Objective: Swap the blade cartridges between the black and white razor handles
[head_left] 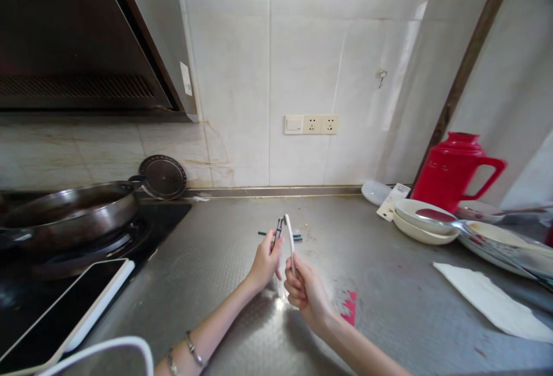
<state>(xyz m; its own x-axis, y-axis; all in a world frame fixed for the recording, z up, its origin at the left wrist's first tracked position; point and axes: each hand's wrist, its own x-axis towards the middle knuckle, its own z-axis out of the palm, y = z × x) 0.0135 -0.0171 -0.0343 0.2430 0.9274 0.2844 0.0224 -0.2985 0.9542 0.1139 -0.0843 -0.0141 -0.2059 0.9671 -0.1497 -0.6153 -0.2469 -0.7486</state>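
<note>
Looking through the head view, the only one I have, I see both bare hands raised over the metal counter (216, 255), close beside each other. My left hand (265, 259) is closed in a pinch, with thumb and fingers pressed around a slim dark tool (278, 230) that points up and away from me. My right hand (307, 293) is curled firmly, its fingers folded around the lower end of a pale curved strip (291, 236), which rises out of the fist and bends toward the tool. The upper ends of the two come together just ahead of the grip; I cannot tell whether they touch or are joined.

Just beyond the grip, dark green slim pieces (297, 240) lie on the counter, partly hidden by the hands and what they hold. Nearer me and right of the grip is a torn red patch (349, 307). Well to the right stand a red flask (449, 171) and stacked pale bowls (421, 236), with a white sheet (492, 298) nearer me. Well left of the grip, a metal pan (82, 220) sits on the hob (173, 217); a phone (64, 310) lies nearer me, beside a white cable (125, 340).
</note>
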